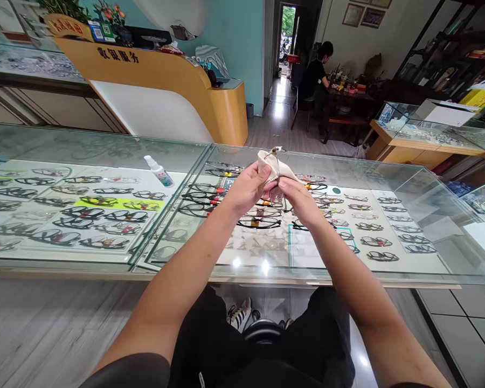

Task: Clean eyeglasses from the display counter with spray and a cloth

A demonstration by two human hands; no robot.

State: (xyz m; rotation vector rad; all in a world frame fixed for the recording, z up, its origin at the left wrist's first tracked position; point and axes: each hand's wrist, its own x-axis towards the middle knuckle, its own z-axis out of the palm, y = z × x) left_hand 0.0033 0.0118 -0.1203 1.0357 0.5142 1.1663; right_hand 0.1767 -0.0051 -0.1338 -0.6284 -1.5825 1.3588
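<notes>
Above the glass display counter (242,274), my left hand (246,188) is closed on a cream cleaning cloth (268,160), its thumb pressing the fabric from the front. A pair of thin-rimmed eyeglasses (277,161) stands on end in the cloth, partly covered by it. My right hand (299,199) pinches the eyeglasses from the right, close to the cloth. Which part of the frame each finger touches is hard to make out. Several dark eyeglass frames (261,222) lie around and below my hands.
A white spray bottle (159,172) is on the counter to the left, over rows of eyeglasses (123,215). Beyond the counter are a curved wooden cashier desk (230,110) and another glass case (432,143). A person (317,78) sits at a table at the back.
</notes>
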